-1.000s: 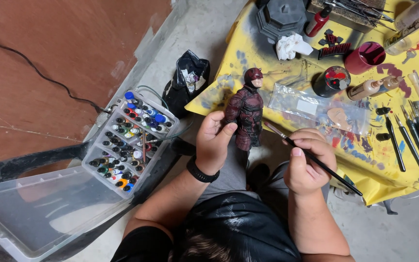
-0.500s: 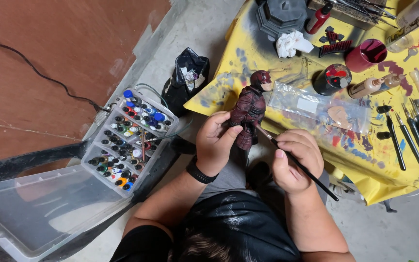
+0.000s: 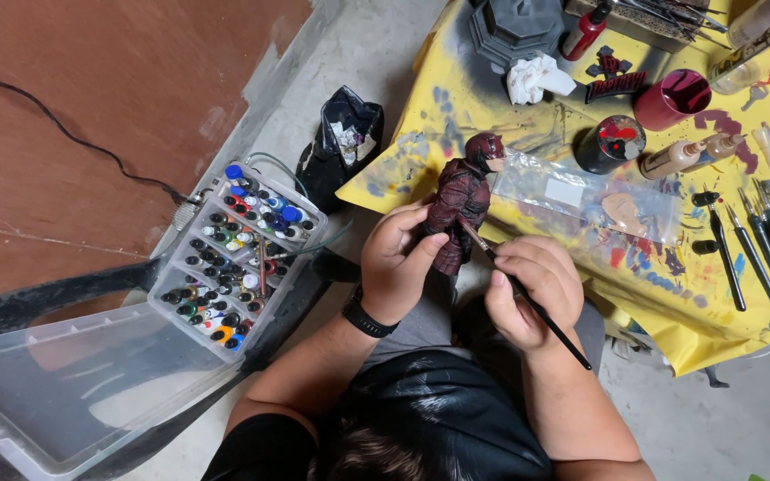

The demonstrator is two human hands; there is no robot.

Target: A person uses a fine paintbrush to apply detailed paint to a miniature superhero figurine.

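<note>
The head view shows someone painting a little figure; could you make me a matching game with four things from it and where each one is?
Things:
1. dark red figure
2. thin paintbrush
3. tray of small paint bottles
4. black bag

Places:
A. on the floor by the corner of the yellow cloth
B. gripped in the right hand
C. held up in the left hand
D. resting on the clear plastic bin, left of the person

Pairs: 1-C, 2-B, 3-D, 4-A
</note>
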